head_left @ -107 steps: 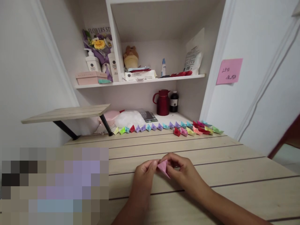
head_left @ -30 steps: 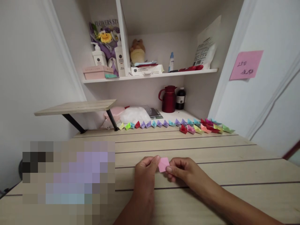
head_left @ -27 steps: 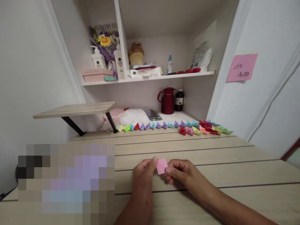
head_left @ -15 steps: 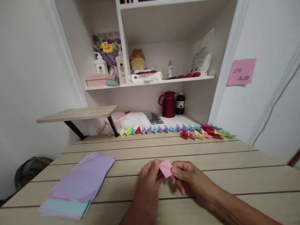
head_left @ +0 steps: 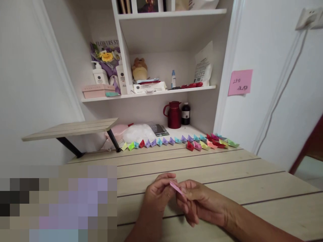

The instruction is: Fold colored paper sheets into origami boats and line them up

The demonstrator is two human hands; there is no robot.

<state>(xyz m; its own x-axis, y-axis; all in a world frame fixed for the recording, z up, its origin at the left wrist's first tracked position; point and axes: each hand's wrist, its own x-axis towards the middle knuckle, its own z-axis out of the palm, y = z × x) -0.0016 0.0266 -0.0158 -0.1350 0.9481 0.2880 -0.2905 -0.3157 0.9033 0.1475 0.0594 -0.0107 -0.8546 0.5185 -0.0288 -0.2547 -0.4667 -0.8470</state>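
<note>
A small folded piece of pink paper [head_left: 177, 189] is held above the table, turned nearly edge-on to me. My left hand [head_left: 159, 193] pinches its left end between thumb and fingers. From the other side my right hand [head_left: 193, 198] grips its right end, thumb on top and the lower fingers curled beneath. Beyond the hands, a row of folded paper boats [head_left: 165, 141] in several colours runs along the back of the table, with a second, shorter row of boats [head_left: 197, 146] at the right.
The slatted wooden table [head_left: 252, 181] meets a white shelf unit [head_left: 151, 97]. A small raised stand [head_left: 73, 129] is at the left. A red jug [head_left: 174, 115] and a dark bottle [head_left: 185, 113] stand behind the boats. The lower left corner is blurred into blocks.
The pink paper has turned from showing its flat face to nearly edge-on, still between both hands. My view has swung a little to the right and up.
</note>
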